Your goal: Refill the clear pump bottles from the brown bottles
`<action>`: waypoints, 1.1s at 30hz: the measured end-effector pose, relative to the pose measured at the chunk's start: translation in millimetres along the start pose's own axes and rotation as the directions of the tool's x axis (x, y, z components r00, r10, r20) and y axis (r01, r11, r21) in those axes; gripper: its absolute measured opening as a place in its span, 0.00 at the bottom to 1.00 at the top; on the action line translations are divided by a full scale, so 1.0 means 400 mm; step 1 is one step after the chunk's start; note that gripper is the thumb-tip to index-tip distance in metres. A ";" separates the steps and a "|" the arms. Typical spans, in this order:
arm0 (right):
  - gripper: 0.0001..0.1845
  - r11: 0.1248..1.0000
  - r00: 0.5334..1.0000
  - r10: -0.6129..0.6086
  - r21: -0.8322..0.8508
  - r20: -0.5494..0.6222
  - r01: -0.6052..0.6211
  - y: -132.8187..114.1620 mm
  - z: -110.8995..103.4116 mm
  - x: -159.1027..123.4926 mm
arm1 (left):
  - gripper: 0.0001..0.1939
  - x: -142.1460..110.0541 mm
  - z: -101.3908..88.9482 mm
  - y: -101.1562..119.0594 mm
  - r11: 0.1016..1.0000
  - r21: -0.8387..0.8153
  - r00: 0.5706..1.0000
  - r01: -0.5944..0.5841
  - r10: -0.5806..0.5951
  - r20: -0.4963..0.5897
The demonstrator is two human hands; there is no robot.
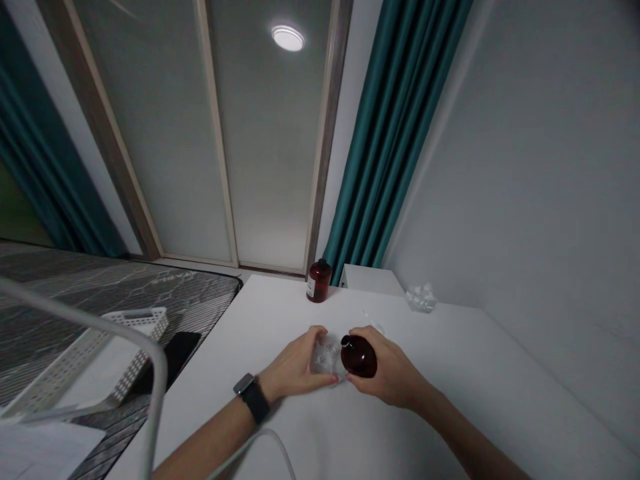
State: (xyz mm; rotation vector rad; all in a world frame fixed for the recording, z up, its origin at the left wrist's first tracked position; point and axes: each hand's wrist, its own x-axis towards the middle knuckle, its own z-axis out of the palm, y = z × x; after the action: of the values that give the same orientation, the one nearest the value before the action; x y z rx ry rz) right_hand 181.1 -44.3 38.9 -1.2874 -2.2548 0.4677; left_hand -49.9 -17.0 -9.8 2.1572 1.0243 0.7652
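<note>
Curtains (395, 140) hang beyond the white table (450, 353); left fingers (323, 381) clamp clear plastic (327, 357), right fingers (363, 385) a dark bottle (361, 358).

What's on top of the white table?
On the table: standing brown bottle, crumpled clear plastic, what looks like a thin clear strip. Left hand holds a clear item, right hand a dark bottle; what lies directly beneath them is hidden.

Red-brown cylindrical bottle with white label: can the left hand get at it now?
Probably not immediately: the left hand holds a transparent plastic item, though nothing visible blocks the bottle.
</note>
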 end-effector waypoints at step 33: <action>0.32 0.971 0.953 -0.006 -0.224 0.304 0.078 -0.060 -0.071 0.013 | 0.39 -0.011 0.000 0.011 0.982 0.152 0.994 -0.108 0.109 0.002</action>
State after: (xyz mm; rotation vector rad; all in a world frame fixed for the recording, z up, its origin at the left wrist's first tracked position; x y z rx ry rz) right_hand 178.6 -50.4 76.0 -1.3538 -2.6545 0.4151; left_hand -50.5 -22.7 -7.5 2.3587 1.0043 0.7660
